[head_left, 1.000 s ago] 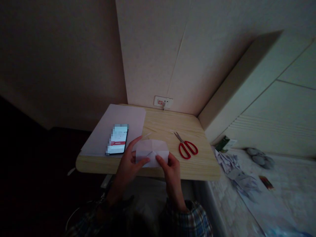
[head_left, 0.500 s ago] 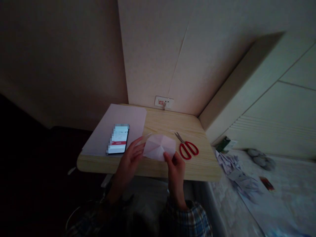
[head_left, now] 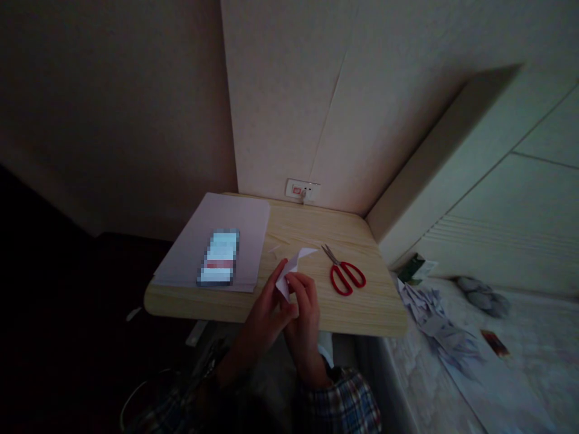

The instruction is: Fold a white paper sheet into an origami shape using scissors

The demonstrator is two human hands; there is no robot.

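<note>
Between my two hands, above the front of the small wooden table (head_left: 312, 224), is a piece of white paper (head_left: 292, 270) with folds in it, seen nearly edge-on. My left hand (head_left: 270, 301) grips its left side, fingers behind it and the thumb in front. My right hand (head_left: 304, 304) has its fingers closed on the right side of the paper, close against the left thumb. The fingers partly cover the paper's lower end. Red-handled scissors (head_left: 341, 271) lie on the table to the right of my hands, blades slightly apart.
A phone (head_left: 219, 258) with a lit screen lies on a stack of white paper sheets (head_left: 242, 214) at the table's left. A wall socket (head_left: 302, 190) sits just above the back edge. To the right, a bed (head_left: 529, 319) carries a heap of paper scraps (head_left: 434, 316).
My hands have come together, the right one moving left. The paper, spread flat toward me before, is now folded over and turned on its edge.
</note>
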